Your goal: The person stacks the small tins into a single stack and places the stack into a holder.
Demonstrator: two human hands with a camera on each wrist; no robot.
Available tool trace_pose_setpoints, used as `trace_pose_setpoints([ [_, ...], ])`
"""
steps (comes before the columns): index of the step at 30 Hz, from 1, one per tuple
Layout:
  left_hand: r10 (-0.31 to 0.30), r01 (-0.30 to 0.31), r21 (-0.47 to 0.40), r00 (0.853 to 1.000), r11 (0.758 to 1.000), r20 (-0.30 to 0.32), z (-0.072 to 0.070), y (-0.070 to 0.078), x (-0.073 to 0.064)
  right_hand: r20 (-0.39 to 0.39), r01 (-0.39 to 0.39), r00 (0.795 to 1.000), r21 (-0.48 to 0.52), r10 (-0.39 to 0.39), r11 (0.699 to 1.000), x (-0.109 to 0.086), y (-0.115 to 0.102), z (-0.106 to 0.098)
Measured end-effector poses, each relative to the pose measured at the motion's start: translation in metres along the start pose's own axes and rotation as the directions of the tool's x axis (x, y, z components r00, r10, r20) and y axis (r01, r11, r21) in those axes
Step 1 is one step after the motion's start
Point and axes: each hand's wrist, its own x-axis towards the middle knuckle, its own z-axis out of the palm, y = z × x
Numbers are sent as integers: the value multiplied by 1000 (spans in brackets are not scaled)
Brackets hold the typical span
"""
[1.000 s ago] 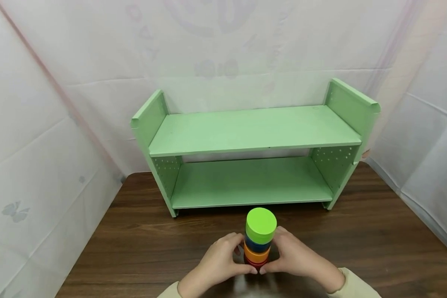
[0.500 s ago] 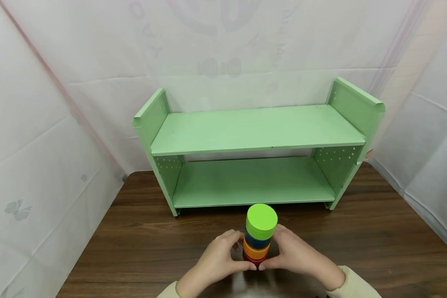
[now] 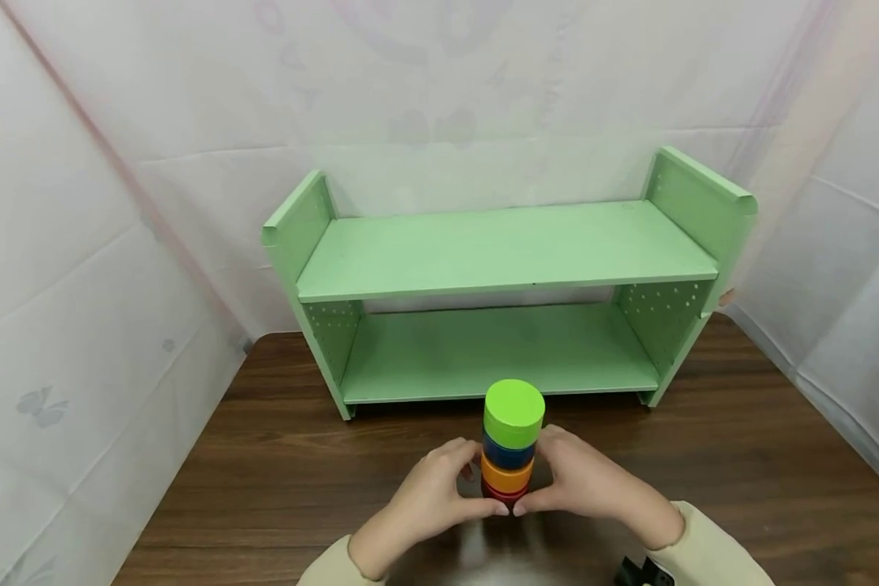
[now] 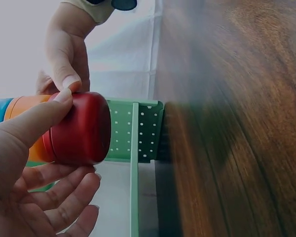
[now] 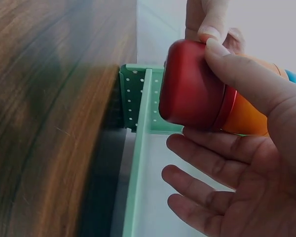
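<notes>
A stack of stacking cups (image 3: 509, 456) stands upright between both hands: a lime green piece (image 3: 514, 413) on top, blue (image 3: 509, 452) below it, then orange, with red at the bottom. My left hand (image 3: 443, 492) pinches the red cup (image 4: 84, 129) from the left, thumb in front and fingers behind. From the right, my right hand (image 3: 582, 480) holds the same red cup (image 5: 195, 89) with its thumb and forefinger. The two thumb tips almost meet. In both wrist views a gap shows between the red cup's base and the wooden tabletop (image 4: 237, 148).
Behind the stack stands a light green two-tier shelf (image 3: 505, 252), its lower board (image 3: 476, 354) close to the table. Perforated side panels (image 3: 659, 317) close its ends. White printed sheets (image 3: 102, 325) hang around the table. Something small and black (image 3: 645, 572) sits by the right sleeve.
Both hands and the stack have risen slightly in the head view, toward the shelf. The grip on the red cup looks the same. A black object has come into view by the right sleeve.
</notes>
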Motion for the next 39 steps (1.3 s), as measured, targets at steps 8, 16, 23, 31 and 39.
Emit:
trace_pose_setpoints([
  [8,30,-30,23,1000,999,-2,-4,8,5,-2,32,999,-52,-32,998,0,-2,-10],
  [16,22,-23,51,1000,998,17,-9,15,9,17,32,999,-75,-31,997,2,-4,-19],
  [23,32,-33,81,999,996,11,-12,20,13,1,30,1000,-100,-31,995,2,-8,-27],
  [31,74,-75,109,997,991,16,-14,25,15,19,29,999,-103,-27,994,3,-9,-33],
  [39,83,-86,151,996,985,24,-20,28,17,54,65,997,-44,-63,997,7,-10,-39],
])
